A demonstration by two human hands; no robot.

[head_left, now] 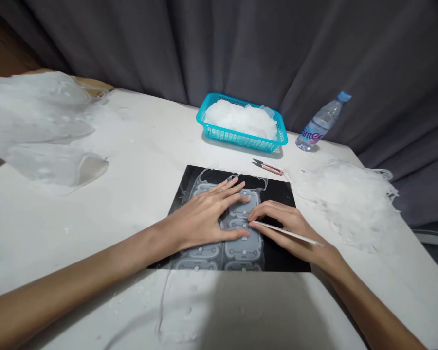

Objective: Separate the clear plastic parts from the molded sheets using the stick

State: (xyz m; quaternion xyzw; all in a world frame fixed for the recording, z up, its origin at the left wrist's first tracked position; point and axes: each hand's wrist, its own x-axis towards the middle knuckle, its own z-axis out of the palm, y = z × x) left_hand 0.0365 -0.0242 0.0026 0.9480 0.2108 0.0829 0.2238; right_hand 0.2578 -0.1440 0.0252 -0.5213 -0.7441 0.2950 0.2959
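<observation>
A translucent sheet of moulded rounded-rectangle pieces (243,245) lies over a black mat (281,262) and runs past its near edge. My left hand (211,211) rests flat on the sheet with its fingers spread. Pinched in my right hand (284,223) is a thin white stick-like tool (295,234), its back end pointing right. The tool's tip is hidden by my fingers, close to the gap between two pieces in the right column. A loose curl of clear trimming (259,183) sits at the sheet's far edge.
Beyond the mat lie pink-handled thread snips (268,167). A turquoise basket (241,141) holds white translucent pieces. A water bottle (319,124) stands at the back right. Stringy clear scraps (354,204) are heaped on the right; translucent sheets (40,112) pile up at the left.
</observation>
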